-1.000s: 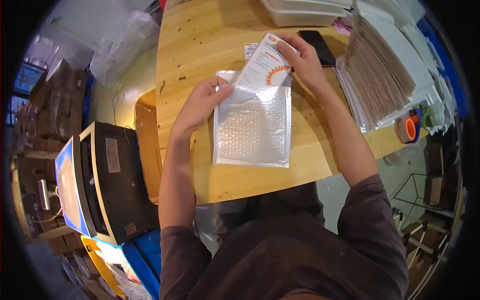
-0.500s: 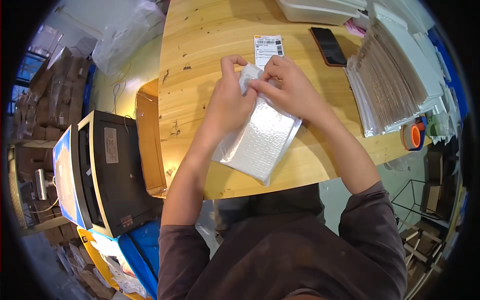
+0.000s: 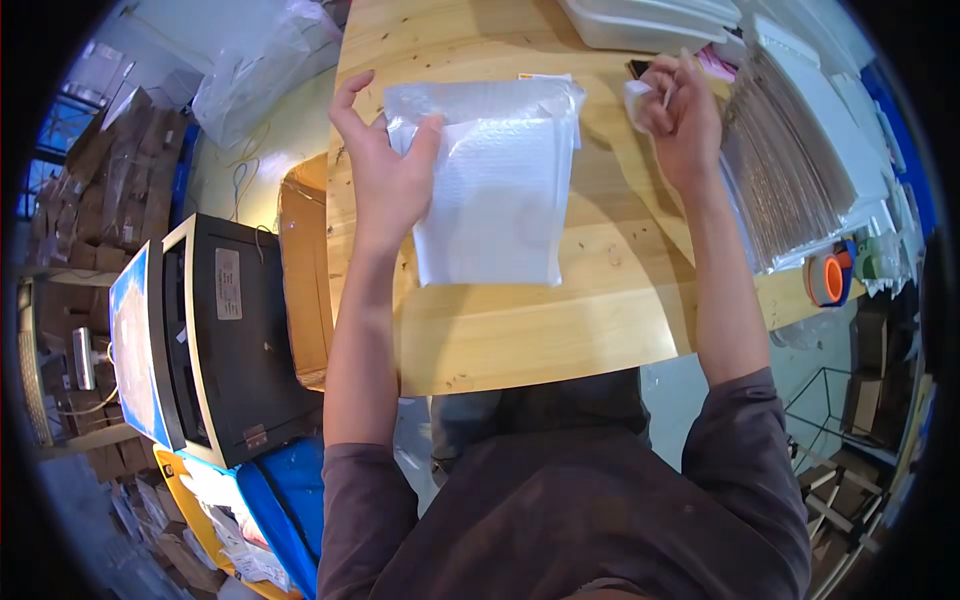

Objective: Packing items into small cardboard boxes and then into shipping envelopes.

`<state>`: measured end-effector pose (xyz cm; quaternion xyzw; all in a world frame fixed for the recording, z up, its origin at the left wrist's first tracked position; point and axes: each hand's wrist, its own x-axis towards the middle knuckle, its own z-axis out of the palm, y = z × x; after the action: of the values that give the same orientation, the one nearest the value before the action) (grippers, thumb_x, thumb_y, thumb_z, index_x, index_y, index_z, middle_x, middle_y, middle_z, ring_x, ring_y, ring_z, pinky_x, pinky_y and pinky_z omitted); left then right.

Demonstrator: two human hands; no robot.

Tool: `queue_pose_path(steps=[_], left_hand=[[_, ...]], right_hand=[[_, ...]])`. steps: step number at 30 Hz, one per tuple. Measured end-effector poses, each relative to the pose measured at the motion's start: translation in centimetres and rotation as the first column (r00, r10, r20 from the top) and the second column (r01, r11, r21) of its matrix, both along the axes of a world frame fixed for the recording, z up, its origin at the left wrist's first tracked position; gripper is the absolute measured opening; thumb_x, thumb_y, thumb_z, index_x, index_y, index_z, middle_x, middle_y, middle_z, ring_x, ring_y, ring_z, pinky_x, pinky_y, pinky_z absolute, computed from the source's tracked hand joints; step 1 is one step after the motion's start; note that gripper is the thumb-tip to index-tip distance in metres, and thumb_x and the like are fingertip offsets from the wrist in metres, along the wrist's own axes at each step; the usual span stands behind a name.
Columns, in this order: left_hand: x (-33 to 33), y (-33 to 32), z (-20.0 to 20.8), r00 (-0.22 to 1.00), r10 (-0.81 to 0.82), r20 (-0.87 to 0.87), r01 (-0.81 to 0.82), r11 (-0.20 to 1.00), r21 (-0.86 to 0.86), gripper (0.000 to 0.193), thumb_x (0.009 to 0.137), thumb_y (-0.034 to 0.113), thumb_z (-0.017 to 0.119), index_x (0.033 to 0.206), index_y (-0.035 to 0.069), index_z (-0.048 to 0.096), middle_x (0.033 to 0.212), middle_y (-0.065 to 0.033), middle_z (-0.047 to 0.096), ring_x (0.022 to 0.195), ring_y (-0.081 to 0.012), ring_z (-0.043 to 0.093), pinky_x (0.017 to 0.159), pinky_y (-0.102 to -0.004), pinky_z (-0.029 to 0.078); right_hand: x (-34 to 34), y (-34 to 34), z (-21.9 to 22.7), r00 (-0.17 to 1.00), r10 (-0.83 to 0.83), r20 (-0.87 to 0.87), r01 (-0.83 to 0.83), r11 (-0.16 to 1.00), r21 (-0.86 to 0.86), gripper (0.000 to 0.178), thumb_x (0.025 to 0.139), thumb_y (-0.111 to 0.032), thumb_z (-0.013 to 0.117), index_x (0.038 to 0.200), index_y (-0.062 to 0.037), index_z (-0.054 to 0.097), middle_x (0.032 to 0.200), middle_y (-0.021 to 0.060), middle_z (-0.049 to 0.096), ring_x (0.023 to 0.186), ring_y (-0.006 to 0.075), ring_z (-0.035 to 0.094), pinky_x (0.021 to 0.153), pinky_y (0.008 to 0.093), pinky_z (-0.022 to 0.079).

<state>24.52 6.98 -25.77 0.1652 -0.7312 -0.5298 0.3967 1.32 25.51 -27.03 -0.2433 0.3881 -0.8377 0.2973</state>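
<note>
A silvery-white bubble mailer (image 3: 495, 200) is spread over the table in front of me, its clear top flap (image 3: 480, 98) at the far end. My left hand (image 3: 388, 175) grips its upper left edge, thumb on top and index finger raised apart. To the right, off the mailer, my right hand (image 3: 685, 125) is closed with a small crumpled white strip (image 3: 637, 92) poking out between the fingers. A printed label (image 3: 550, 77) peeks out behind the mailer's far edge; most of it is covered.
A dark phone (image 3: 637, 68) is largely hidden behind my right hand. Stacked bubble mailers (image 3: 790, 150) stand on the right, with an orange tape roll (image 3: 826, 278) near them. White plastic bins (image 3: 650, 22) sit at the back. An open cardboard box (image 3: 305, 270) adjoins the table's left edge.
My hands have parted: the right moved away to the right with a white strip. The mailer has turned straighter and shifted farther away, covering most of the label.
</note>
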Motion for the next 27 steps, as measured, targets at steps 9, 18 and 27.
queue_pose_path(steps=[9, 18, 27], left_hand=[[-0.1, 2.6, 0.4, 0.998, 0.044, -0.040, -0.040, 0.995, 0.094, 0.072, 0.089, -0.007, 0.059, 0.147, 0.010, 0.019, 0.110, -0.0226, 0.061, 0.086, -0.0214, 0.062, 0.077, -0.0283, 0.052], [0.4, 0.0, 1.1, 0.937, -0.312, -0.156, 0.346, 0.891, 0.295, 0.086, 0.088, -0.011, 0.058, 0.154, 0.011, 0.008, 0.120, -0.0211, 0.066, 0.108, -0.0357, 0.069, 0.086, -0.0305, 0.055], [1.3, -1.0, 0.8, 0.793, -0.507, -0.338, 0.608, 0.695, 0.384, 0.089, 0.095, 0.001, 0.064, 0.161, 0.012, 0.006, 0.106, -0.0189, 0.072, 0.126, -0.0449, 0.061, 0.092, -0.0395, 0.059]], right_hand=[[6.7, -1.0, 1.4, 0.980, 0.191, -0.061, -0.127, 0.825, 0.551, 0.014, 0.098, -0.016, 0.056, 0.092, -0.0055, 0.062, 0.067, -0.0028, 0.048, 0.056, 0.0042, 0.036, 0.051, 0.0205, 0.024], [5.3, -1.2, 0.3, 0.950, 0.307, 0.057, -0.313, 0.933, 0.178, 0.015, 0.094, -0.009, 0.055, 0.079, -0.0087, 0.057, 0.063, -0.0011, 0.046, 0.054, 0.0070, 0.034, 0.053, 0.0226, 0.030], [5.7, -1.6, -1.1, 0.941, 0.202, -0.273, -0.150, 0.968, 0.200, 0.007, 0.092, -0.001, 0.059, 0.092, -0.0065, 0.064, 0.076, 0.0003, 0.054, 0.060, 0.0080, 0.044, 0.055, 0.0209, 0.036]])
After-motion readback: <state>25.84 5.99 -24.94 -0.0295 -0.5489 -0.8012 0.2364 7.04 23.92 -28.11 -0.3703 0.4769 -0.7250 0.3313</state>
